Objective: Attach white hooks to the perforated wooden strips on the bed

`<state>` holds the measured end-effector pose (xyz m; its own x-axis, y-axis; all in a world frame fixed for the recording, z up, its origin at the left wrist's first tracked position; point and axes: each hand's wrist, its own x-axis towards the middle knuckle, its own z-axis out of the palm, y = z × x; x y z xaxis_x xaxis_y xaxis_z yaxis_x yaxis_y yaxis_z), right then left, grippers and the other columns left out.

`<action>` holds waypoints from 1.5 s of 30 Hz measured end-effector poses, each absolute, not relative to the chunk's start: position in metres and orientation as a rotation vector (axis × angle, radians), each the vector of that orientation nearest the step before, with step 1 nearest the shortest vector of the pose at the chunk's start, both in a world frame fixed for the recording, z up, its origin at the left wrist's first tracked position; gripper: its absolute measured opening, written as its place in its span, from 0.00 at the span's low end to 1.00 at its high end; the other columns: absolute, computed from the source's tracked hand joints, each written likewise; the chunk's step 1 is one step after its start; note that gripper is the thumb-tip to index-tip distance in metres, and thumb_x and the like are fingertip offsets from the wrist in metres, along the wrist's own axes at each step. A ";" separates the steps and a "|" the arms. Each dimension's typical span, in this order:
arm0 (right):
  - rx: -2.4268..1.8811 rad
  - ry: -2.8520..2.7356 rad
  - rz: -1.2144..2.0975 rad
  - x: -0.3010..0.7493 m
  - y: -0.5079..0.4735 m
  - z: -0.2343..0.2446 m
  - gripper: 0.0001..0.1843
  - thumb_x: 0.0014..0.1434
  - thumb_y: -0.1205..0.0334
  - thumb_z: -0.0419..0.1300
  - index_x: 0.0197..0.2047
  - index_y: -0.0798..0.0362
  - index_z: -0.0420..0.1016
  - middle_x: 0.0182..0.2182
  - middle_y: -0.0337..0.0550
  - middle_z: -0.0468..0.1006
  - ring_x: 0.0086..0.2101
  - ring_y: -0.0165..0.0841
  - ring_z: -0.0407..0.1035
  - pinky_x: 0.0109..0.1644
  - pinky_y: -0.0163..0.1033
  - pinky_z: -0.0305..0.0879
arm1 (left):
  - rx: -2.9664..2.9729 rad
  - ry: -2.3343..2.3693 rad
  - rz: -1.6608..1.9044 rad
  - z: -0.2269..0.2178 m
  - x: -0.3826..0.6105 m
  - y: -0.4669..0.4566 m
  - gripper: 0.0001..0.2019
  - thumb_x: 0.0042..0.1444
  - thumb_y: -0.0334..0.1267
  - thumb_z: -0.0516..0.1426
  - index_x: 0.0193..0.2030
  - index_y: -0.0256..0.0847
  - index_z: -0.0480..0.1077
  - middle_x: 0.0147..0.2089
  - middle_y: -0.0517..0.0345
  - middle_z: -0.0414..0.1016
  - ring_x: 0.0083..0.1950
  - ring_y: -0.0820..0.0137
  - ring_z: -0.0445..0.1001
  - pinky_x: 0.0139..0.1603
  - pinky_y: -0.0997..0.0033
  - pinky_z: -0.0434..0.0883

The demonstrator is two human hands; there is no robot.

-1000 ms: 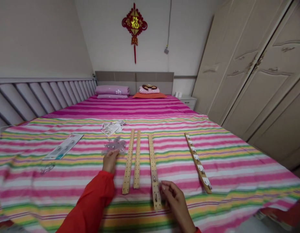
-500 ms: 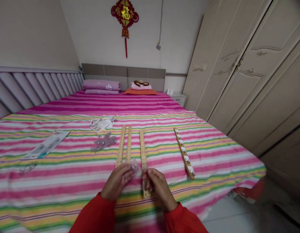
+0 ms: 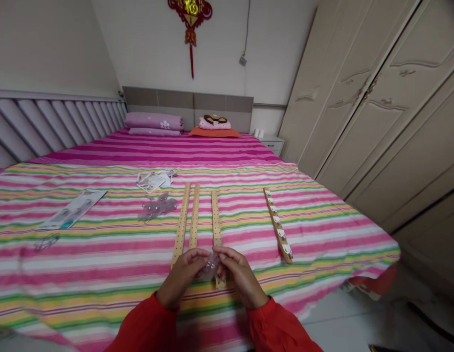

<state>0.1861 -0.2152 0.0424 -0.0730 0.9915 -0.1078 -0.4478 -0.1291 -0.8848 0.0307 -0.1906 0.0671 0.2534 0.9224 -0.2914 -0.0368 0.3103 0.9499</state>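
Note:
Between my hands is a small clear plastic bag [image 3: 211, 264] with shiny round bits inside. My left hand [image 3: 181, 277] pinches its left side. The fingers of my right hand [image 3: 239, 276] are closed on its right edge. Beneath them lies a wooden strip with rows of holes [image 3: 215, 215], its near end partly hidden by the hands and bag. Two similar strips, a left strip [image 3: 182, 222] and a middle strip [image 3: 194, 215], lie side by side just left of it. Further right rests a strip with several white-backed hooks [image 3: 278, 227] in a row.
Left of the strips lie a pile of small clear bags [image 3: 159, 207], some white packaging [image 3: 155, 181], a long flat package [image 3: 73, 210] and a thin wire-like piece [image 3: 47, 242]. All rest on a striped bedspread [image 3: 120, 274]. A wardrobe [image 3: 377, 122] stands right of the bed.
My right hand has come up from the near part of the perforated strip to the plastic bag. My left hand has brought the bag slightly right, over the strip. The view has tilted down slightly.

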 end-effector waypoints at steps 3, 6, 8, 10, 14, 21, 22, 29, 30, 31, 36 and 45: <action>-0.896 -0.805 1.540 0.186 -0.218 0.042 0.21 0.47 0.52 0.68 0.43 0.56 0.79 0.18 0.37 0.75 0.18 0.25 0.65 0.23 0.30 0.59 | 0.982 1.090 0.847 0.065 0.031 -0.191 0.20 0.35 0.45 0.66 0.35 0.37 0.72 0.27 0.58 0.75 0.28 0.71 0.71 0.30 0.73 0.63; -0.884 -0.779 1.548 0.186 -0.219 0.042 0.19 0.47 0.54 0.69 0.39 0.56 0.79 0.18 0.38 0.75 0.19 0.26 0.66 0.23 0.30 0.60 | 0.954 1.079 0.862 0.066 0.030 -0.191 0.21 0.34 0.45 0.67 0.36 0.36 0.72 0.29 0.56 0.77 0.30 0.70 0.73 0.32 0.72 0.66; -0.868 -0.768 1.557 0.186 -0.220 0.041 0.18 0.46 0.54 0.69 0.38 0.56 0.78 0.17 0.38 0.75 0.18 0.26 0.66 0.23 0.30 0.60 | 0.951 1.067 0.866 0.068 0.031 -0.191 0.21 0.34 0.45 0.68 0.35 0.36 0.72 0.29 0.56 0.78 0.30 0.70 0.74 0.33 0.72 0.67; -0.848 -0.759 1.568 0.186 -0.221 0.041 0.18 0.47 0.54 0.69 0.39 0.56 0.78 0.17 0.37 0.75 0.17 0.26 0.65 0.22 0.30 0.59 | 0.936 1.050 0.866 0.070 0.032 -0.191 0.22 0.33 0.45 0.68 0.35 0.37 0.72 0.29 0.56 0.78 0.31 0.70 0.74 0.34 0.71 0.67; -0.831 -0.778 1.544 0.186 -0.223 0.040 0.17 0.49 0.53 0.67 0.40 0.55 0.78 0.17 0.37 0.74 0.17 0.25 0.65 0.22 0.30 0.59 | 0.916 1.004 0.878 0.069 0.037 -0.193 0.20 0.35 0.45 0.68 0.35 0.36 0.73 0.29 0.56 0.77 0.31 0.71 0.74 0.34 0.72 0.68; -0.871 -0.880 1.462 0.190 -0.226 0.038 0.19 0.45 0.54 0.70 0.39 0.53 0.78 0.20 0.37 0.76 0.21 0.28 0.68 0.25 0.33 0.63 | 0.755 0.995 0.894 0.075 0.043 -0.195 0.18 0.31 0.41 0.70 0.31 0.36 0.74 0.29 0.56 0.77 0.33 0.70 0.74 0.39 0.71 0.70; -0.887 -0.895 1.437 0.190 -0.225 0.038 0.19 0.44 0.54 0.71 0.39 0.53 0.78 0.20 0.36 0.75 0.21 0.29 0.68 0.25 0.34 0.63 | 0.755 0.985 0.898 0.076 0.043 -0.194 0.18 0.32 0.41 0.70 0.30 0.36 0.74 0.30 0.55 0.77 0.34 0.70 0.74 0.39 0.71 0.70; -1.015 -0.879 1.295 0.193 -0.218 0.041 0.19 0.41 0.50 0.71 0.33 0.54 0.78 0.18 0.35 0.73 0.18 0.26 0.63 0.22 0.33 0.60 | 0.717 1.001 0.882 0.078 0.047 -0.187 0.18 0.50 0.51 0.60 0.32 0.34 0.74 0.31 0.49 0.77 0.32 0.70 0.75 0.36 0.72 0.71; -1.022 -0.870 1.294 0.194 -0.216 0.041 0.19 0.41 0.50 0.71 0.32 0.54 0.78 0.18 0.34 0.73 0.17 0.26 0.63 0.22 0.33 0.59 | 0.731 1.011 0.878 0.079 0.048 -0.185 0.18 0.51 0.51 0.59 0.32 0.34 0.74 0.31 0.49 0.77 0.32 0.70 0.75 0.35 0.73 0.71; -1.031 -0.865 1.297 0.194 -0.214 0.041 0.19 0.41 0.50 0.70 0.32 0.54 0.77 0.17 0.34 0.72 0.17 0.25 0.62 0.21 0.32 0.58 | 0.750 1.020 0.869 0.080 0.049 -0.183 0.18 0.52 0.50 0.60 0.32 0.34 0.74 0.31 0.49 0.77 0.32 0.71 0.74 0.34 0.74 0.70; -1.048 -0.852 1.270 0.196 -0.201 0.037 0.17 0.45 0.49 0.68 0.27 0.55 0.75 0.12 0.32 0.67 0.14 0.24 0.58 0.20 0.31 0.54 | 0.785 1.058 0.843 0.082 0.051 -0.168 0.19 0.49 0.53 0.60 0.31 0.34 0.73 0.28 0.53 0.75 0.27 0.75 0.71 0.30 0.76 0.67; -1.054 -0.848 1.272 0.196 -0.171 0.031 0.17 0.44 0.49 0.68 0.25 0.56 0.76 0.12 0.33 0.68 0.14 0.24 0.58 0.19 0.32 0.52 | 1.188 1.098 0.983 0.064 0.055 -0.135 0.15 0.39 0.47 0.65 0.30 0.36 0.75 0.29 0.57 0.75 0.30 0.73 0.69 0.31 0.75 0.64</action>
<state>0.1962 -0.1711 0.0308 0.1309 0.9895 -0.0605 -0.3251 -0.0148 -0.9456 0.0546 -0.1353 0.0635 0.2020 0.9718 -0.1213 -0.0129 0.1265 0.9919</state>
